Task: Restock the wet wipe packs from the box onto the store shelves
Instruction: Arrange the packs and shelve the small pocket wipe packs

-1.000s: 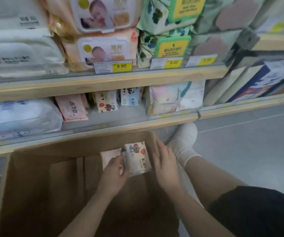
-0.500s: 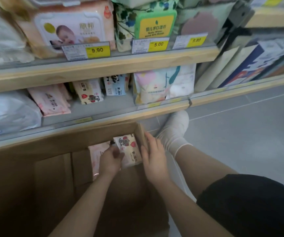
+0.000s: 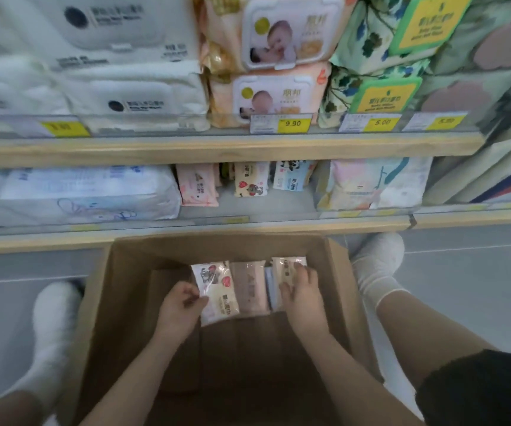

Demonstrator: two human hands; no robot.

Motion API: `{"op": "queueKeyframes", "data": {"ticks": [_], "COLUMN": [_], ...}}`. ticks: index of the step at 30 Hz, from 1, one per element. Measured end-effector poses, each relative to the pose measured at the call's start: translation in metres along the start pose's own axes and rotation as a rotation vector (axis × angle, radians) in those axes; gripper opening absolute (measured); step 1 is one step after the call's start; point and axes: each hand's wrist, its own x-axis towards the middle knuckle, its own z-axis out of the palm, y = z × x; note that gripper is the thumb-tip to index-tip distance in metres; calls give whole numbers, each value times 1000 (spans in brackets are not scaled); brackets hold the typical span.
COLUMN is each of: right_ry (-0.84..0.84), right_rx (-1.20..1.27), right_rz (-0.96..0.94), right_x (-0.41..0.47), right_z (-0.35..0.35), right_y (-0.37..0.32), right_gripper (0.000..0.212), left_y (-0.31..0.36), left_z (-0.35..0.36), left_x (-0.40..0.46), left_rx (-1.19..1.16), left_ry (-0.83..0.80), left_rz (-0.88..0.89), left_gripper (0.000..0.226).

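Observation:
An open cardboard box (image 3: 119, 302) stands on the floor below the shelves. Inside it, at the far end, small wet wipe packs stand in a row. My left hand (image 3: 178, 309) pinches the left edge of a cream pack with a red heart print (image 3: 217, 290). A pink pack (image 3: 249, 287) stands in the middle. My right hand (image 3: 301, 298) is closed over another cream pack (image 3: 286, 265) at the right. On the lower shelf (image 3: 248, 210) stand a few matching small packs (image 3: 251, 179).
Big white, peach and green wipe packs (image 3: 278, 93) fill the upper shelf behind price tags (image 3: 280, 123). A large white pack (image 3: 88, 195) lies at the lower shelf's left, a pastel pack (image 3: 371, 186) at its right. My white-socked feet (image 3: 377, 265) flank the box.
The view has swung left and centred on the box. My right hand moved from the box's right wall onto a pack. My left hand keeps hold of the heart-print pack.

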Motion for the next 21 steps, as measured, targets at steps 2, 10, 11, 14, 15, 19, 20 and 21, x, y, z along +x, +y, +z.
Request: {"op": "queueKeyframes", "data": {"ticks": [2, 10, 11, 14, 15, 19, 20, 21], "right_ry": [-28, 46, 72, 91, 92, 118, 113, 106], "right_rx": [-24, -97, -99, -55, -30, 61, 93, 139], "right_rz": [151, 307, 291, 253, 246, 183, 156, 121], "right_x": [9, 24, 22, 15, 12, 7, 7, 7], "right_z": [16, 34, 32, 21, 18, 2, -3, -9], "right_y": [3, 10, 10, 8, 6, -1, -3, -7], "right_gripper": [57, 74, 75, 80, 80, 47, 41, 37], "left_y": [-10, -33, -32, -27, -24, -5, 0, 4], "left_z": [-12, -22, -21, -18, -18, -18, -19, -21], "left_x": [0, 9, 9, 6, 4, -9, -12, -14], "left_rx": [-13, -29, -34, -61, -68, -69, -68, -58], "left_ry": [22, -34, -37, -41, -40, -40, -43, -45], "left_rz": [-21, -65, -63, -47, -33, 33, 49, 64], "left_gripper": [15, 28, 27, 24, 23, 19, 19, 19]}}
